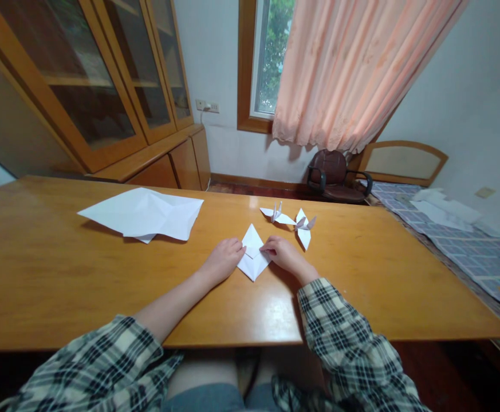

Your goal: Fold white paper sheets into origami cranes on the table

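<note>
A small white folded paper (252,252), diamond-shaped, lies flat on the wooden table (60,274). My left hand (224,258) rests at its left edge with the fingers curled, pressing the paper down. My right hand (282,254) pinches the paper's right edge with bent fingers. Just beyond it stand two finished white paper cranes, one (278,215) to the left and one (304,227) to the right. Both my sleeves are plaid.
A loose stack of large creased white sheets (144,214) lies at the left of the table. A dark office chair (333,174) stands beyond the table by the pink curtain (353,68). A bed with a patterned cover (468,246) runs along the right. Wooden cabinets (103,97) line the left wall.
</note>
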The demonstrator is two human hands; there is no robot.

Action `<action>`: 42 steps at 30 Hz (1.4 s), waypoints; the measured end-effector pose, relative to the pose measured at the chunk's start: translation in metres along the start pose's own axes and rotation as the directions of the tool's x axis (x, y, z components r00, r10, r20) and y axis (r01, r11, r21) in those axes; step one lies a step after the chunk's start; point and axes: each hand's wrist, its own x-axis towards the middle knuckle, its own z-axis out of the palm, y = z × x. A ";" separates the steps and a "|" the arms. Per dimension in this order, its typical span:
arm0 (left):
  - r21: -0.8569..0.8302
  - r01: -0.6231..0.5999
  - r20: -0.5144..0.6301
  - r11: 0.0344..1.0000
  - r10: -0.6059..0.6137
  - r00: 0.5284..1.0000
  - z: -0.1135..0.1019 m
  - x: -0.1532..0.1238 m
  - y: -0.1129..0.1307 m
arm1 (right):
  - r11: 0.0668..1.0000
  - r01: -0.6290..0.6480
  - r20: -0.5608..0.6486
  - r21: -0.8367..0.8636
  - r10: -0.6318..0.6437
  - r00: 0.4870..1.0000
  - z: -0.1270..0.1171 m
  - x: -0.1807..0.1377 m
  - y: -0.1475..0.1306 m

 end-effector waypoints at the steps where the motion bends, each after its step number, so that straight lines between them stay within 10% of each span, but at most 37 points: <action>1: 0.024 -0.007 0.011 1.000 0.006 1.000 0.000 0.000 0.001 | 0.999 0.011 0.005 -0.039 -0.011 1.000 0.000 -0.001 -0.002; 13: 0.138 0.153 -0.014 0.979 -0.153 0.988 0.025 -0.008 0.032 | 0.896 0.024 0.097 -0.443 0.022 0.995 0.001 -0.009 -0.037; 23: 0.148 0.209 0.086 0.967 -0.223 0.971 0.004 -0.001 0.042 | 0.833 0.020 0.111 -0.553 0.050 0.993 0.007 -0.009 -0.052; 35: -0.200 0.226 0.073 0.953 -0.215 0.974 -0.005 0.001 0.005 | 0.993 0.021 -0.030 -0.117 -0.024 0.999 0.005 -0.009 -0.001; 42: -0.369 0.236 -0.026 0.899 -0.264 0.964 0.005 0.011 -0.013 | 0.989 -0.135 -0.129 0.055 0.141 0.981 0.013 0.004 0.002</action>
